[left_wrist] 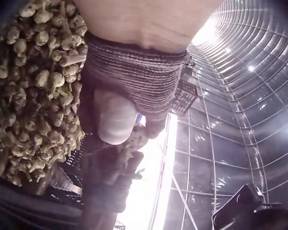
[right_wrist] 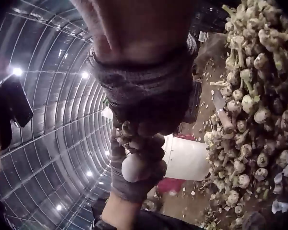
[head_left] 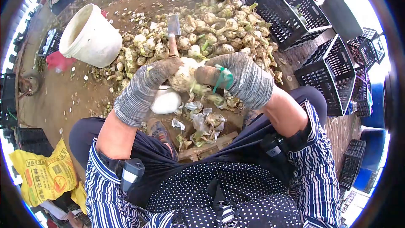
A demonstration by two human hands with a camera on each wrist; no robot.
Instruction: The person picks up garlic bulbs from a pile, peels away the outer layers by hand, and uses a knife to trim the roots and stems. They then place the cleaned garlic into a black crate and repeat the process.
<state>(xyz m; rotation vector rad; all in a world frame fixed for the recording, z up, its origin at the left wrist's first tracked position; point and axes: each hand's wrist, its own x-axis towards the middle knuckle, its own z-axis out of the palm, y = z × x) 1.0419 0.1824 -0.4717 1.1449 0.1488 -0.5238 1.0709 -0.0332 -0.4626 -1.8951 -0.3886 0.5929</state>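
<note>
Both gloved hands meet over the pile in the head view. A pale, dirt-specked bulb is pinched between the left hand and the right hand, which has a green band round one digit. Beneath the left hand shows a smooth white rounded thing; the right wrist view has it against that hand's palm. A short metal blade with a wooden handle lies on the heap of bulbs, apart from the fingers. The right hand's fingertips are partly hidden.
A white bucket stands left of the heap. Black crates line the right side. Peeled skins litter the ground between the feet, near a piece of wood. A yellow sack lies lower left.
</note>
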